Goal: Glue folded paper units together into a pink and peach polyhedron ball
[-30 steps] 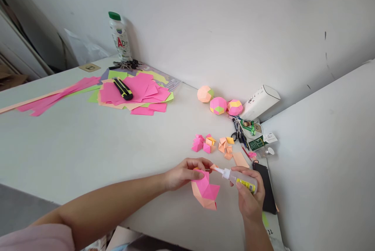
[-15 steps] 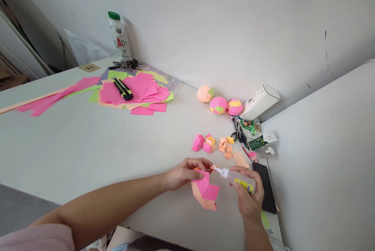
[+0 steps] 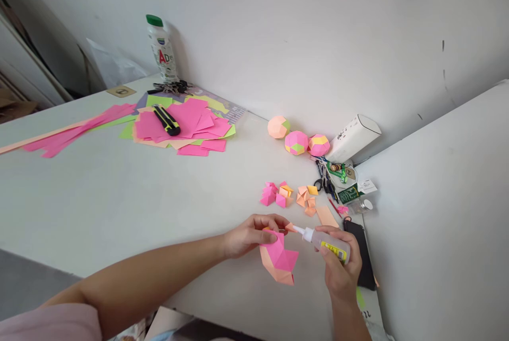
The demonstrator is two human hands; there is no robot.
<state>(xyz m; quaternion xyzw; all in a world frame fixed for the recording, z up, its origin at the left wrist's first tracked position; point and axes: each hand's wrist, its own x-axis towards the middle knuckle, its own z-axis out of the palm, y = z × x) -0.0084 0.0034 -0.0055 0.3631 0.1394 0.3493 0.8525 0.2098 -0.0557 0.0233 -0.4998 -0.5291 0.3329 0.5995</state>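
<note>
In the head view, the left hand (image 3: 249, 236) is pinching a pink-and-peach folded-paper shell (image 3: 278, 259), its thumb pressing on a pink facet and its other fingers curling behind. A small peach flap (image 3: 290, 227) is sticking out beside those fingertips. The right hand (image 3: 342, 272) is closing its fingers around a translucent squeeze bottle (image 3: 323, 242) with a yellow label — its white nozzle (image 3: 300, 230) is pointing at the flap, though whether they are touching I cannot tell. The shell is hanging over the near part of the white surface (image 3: 119, 192). Beyond the hands, folded pink pieces (image 3: 269, 194) and peach pieces (image 3: 304, 198) are lying in clusters; three faceted paper balls (image 3: 296, 143) are sitting by the wall (image 3: 318, 38). To the left, a black-and-yellow box cutter (image 3: 167, 121) is resting on pink paper sheets (image 3: 193, 118).
</note>
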